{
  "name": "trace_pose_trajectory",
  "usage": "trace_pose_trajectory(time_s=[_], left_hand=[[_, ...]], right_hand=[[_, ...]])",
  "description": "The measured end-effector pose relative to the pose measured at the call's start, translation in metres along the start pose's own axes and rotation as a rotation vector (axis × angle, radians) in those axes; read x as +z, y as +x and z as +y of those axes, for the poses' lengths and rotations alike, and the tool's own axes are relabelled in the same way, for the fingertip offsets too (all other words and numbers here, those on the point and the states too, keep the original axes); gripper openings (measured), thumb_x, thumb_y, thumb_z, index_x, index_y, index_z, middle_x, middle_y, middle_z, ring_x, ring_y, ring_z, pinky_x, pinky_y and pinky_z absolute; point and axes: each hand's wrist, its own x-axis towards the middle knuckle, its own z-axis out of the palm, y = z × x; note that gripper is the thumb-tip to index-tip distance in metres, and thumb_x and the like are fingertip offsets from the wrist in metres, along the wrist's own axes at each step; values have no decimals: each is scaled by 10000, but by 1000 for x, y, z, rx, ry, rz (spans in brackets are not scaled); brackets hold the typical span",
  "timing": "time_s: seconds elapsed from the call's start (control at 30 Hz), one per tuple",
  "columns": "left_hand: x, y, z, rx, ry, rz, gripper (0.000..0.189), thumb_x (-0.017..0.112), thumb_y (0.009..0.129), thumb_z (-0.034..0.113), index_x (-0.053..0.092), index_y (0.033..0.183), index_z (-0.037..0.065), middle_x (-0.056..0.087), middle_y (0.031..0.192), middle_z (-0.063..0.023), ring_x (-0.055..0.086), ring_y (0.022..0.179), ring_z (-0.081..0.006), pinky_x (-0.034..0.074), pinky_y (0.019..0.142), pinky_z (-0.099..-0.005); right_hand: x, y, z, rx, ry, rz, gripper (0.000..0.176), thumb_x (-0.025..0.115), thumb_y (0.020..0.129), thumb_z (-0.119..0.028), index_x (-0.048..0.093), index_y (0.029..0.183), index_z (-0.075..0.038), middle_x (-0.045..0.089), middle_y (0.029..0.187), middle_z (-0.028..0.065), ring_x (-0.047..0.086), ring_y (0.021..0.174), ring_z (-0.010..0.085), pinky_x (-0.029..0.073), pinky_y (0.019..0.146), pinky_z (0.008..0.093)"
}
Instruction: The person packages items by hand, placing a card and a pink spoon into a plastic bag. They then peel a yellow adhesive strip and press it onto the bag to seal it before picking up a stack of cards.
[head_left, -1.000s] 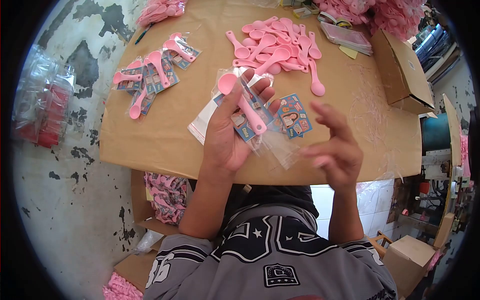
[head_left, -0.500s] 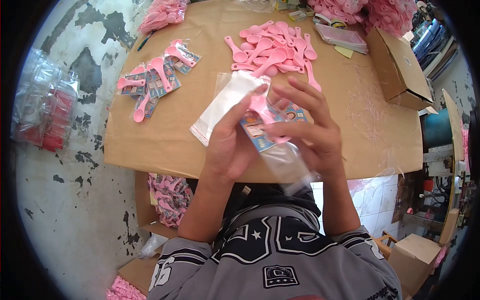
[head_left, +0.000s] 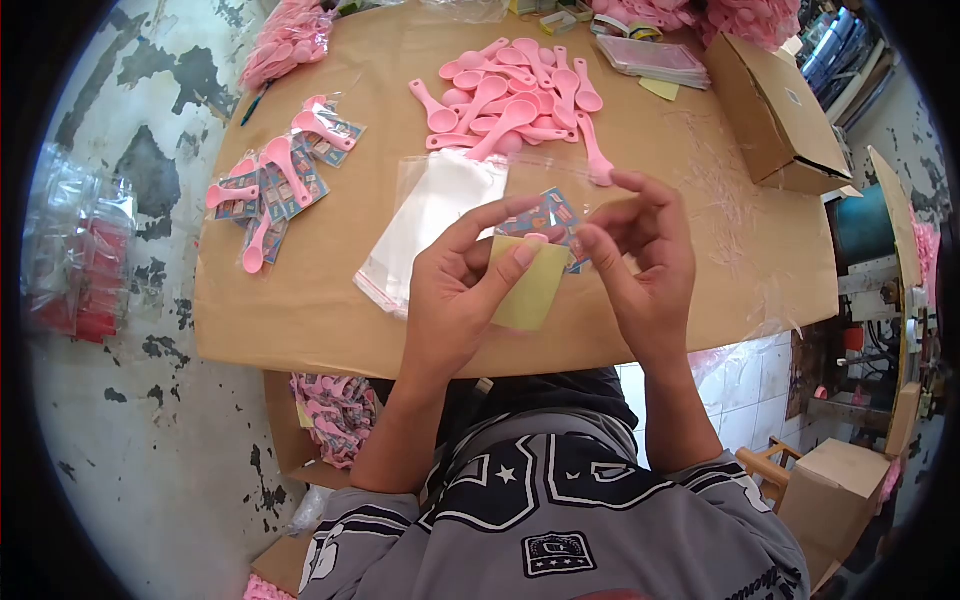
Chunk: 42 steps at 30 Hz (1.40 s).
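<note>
My left hand [head_left: 452, 285] pinches a pale yellow card [head_left: 533, 293] between thumb and fingers, with a bit of pink showing at its top edge. To the right of the card is my right hand [head_left: 645, 270], its fingers curved and apart with nothing visible between them. Blue printed cards [head_left: 553, 213] lie on the table just beyond the held card. Left of them is a stack of clear, white-looking plastic bags [head_left: 415, 225]. A heap of pink spoons [head_left: 515, 112] lies behind the bags.
Packed spoons with blue cards [head_left: 285, 170] lie at the table's left. An open cardboard box [head_left: 775, 120] stands at the right, near a stack of clear packs [head_left: 655, 60]. Below the table's left edge, a box holds more packed spoons [head_left: 335, 415].
The spoon packet between my hands has turned so that its yellow side shows. My right hand has come away from it, and the view has shifted slightly.
</note>
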Motion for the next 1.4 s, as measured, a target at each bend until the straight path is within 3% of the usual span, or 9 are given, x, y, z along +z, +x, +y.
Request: trace_pose_trajectory(time_s=[0.1,0.27,0.5,0.77,0.97,1.07,1.13,1.23,1.4], left_hand=[[4,0,0,73,93,-15,471,669,1028,81,549,1475,-2,772,1106,-110,719,945,-89,542,753,-192],[1,-4,-1,43,167,-79,637,682,1001,13,429,1585,22,768,1092,-96,674,1005,-59,502,857,-206],[-5,-11,3,44,338,-134,652,672,1004,9,403,1598,12,762,1057,-64,651,952,-40,475,843,-188],[-4,-18,12,39,406,-179,612,662,1019,44,421,1579,-6,768,1117,-141,708,1032,-122,517,863,-206],[-4,-19,8,-60,76,-47,456,647,1038,92,532,1460,-36,749,1189,-211,738,1059,-199,616,857,-308],[-8,-13,-1,34,51,2,356,650,1038,104,596,1357,-44,732,1227,-218,734,1089,-211,615,893,-327],[-11,-7,-10,144,46,2,319,656,1035,107,619,1314,-43,728,1231,-205,724,1105,-202,605,920,-334],[-10,-6,-11,184,17,21,284,663,1029,100,641,1275,-41,724,1230,-183,710,1117,-186,590,946,-336],[-11,-8,-10,144,22,42,259,673,1023,94,665,1244,-41,732,1192,-150,703,1094,-165,579,929,-311]], right_hand=[[-8,15,-5,-488,-472,82,396,795,887,-58,640,1251,-35,699,1077,106,651,917,216,515,783,326],[6,22,-20,-631,-654,-3,302,795,824,-61,751,1123,-73,650,1277,103,571,1147,319,502,918,428],[9,23,-21,-678,-704,6,231,780,811,-32,757,1040,-53,671,1258,96,583,1126,314,508,907,425],[4,26,-15,-513,-464,50,172,732,865,-4,708,1035,-19,691,1225,162,660,1103,325,528,971,415],[-24,48,-11,-210,521,257,22,615,994,-10,616,1003,11,695,1179,229,694,1104,276,530,1033,424],[-44,37,0,-165,577,93,64,552,995,26,594,967,-14,690,1060,168,645,787,147,537,749,287],[-40,29,6,-160,461,-9,113,533,991,34,623,991,-33,661,937,81,492,626,35,379,564,191],[-27,13,-4,110,284,-179,107,582,994,-1,668,1050,-32,664,907,35,487,658,12,360,579,189],[-2,6,4,102,115,-336,143,686,994,-90,707,1115,-17,699,937,0,504,704,2,391,609,185]])
